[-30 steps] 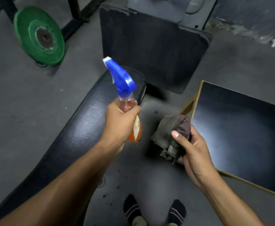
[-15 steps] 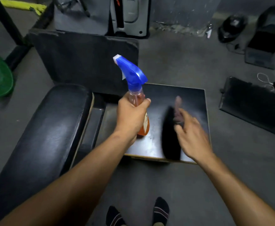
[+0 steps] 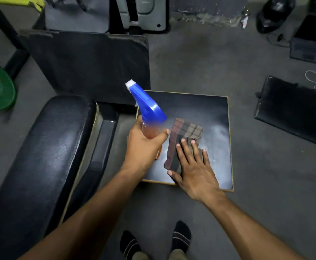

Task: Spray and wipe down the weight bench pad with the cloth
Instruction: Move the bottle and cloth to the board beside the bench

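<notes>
The long black bench pad [image 3: 41, 147] lies at my left, my left hand [image 3: 144, 145] has its fingers clenched around the spray bottle [image 3: 146, 111], and my right hand [image 3: 194, 169] presses flat, fingers released, on the cloth [image 3: 183, 134] atop the square black pad [image 3: 209, 109]

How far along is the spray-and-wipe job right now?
Spraying looks done on the square pad: a hazy film shows on it. In hand: the right hand presses the cloth flat on that pad, while the left hand holds the spray bottle. Left: wiping that film; the long bench pad shows no cloth on it.
</notes>
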{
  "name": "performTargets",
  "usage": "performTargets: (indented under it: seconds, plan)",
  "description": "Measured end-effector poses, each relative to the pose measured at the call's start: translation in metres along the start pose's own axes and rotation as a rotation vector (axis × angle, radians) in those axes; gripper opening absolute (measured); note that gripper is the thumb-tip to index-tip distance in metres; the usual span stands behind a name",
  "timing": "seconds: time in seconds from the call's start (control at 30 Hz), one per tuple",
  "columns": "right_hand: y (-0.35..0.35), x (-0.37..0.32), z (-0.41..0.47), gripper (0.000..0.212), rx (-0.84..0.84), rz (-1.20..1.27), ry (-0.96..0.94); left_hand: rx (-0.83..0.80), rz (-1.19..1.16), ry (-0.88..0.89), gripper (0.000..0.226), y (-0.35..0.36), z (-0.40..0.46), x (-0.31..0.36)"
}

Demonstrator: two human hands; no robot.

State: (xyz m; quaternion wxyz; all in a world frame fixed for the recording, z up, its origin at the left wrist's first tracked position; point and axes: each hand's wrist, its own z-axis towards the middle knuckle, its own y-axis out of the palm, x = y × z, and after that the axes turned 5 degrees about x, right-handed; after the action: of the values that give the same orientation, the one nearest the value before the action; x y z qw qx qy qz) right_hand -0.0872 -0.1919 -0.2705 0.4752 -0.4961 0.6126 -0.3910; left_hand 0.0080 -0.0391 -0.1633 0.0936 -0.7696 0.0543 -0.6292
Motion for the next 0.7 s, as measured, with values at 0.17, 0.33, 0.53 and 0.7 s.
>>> performTargets:
  seconds: [0.17,0.33,0.53,0.7]
  plan:
    - [0.004,0.003,0.001,0.089,0.002,-0.015,-0.030,-0.054,0.019,0.014,0.034,0.001,-0.006,-0.003]
    - [0.006,0.004,0.001,0.092,0.036,-0.019,-0.040,-0.044,-0.012,0.045,0.045,0.003,-0.009,-0.007]
    - [0.005,0.004,0.001,0.094,0.033,-0.027,-0.049,-0.064,-0.012,0.056,0.066,-0.003,-0.013,-0.022]
    - [0.002,0.003,-0.002,0.095,0.029,-0.042,-0.039,-0.079,0.107,0.018,0.093,-0.021,-0.025,-0.041]
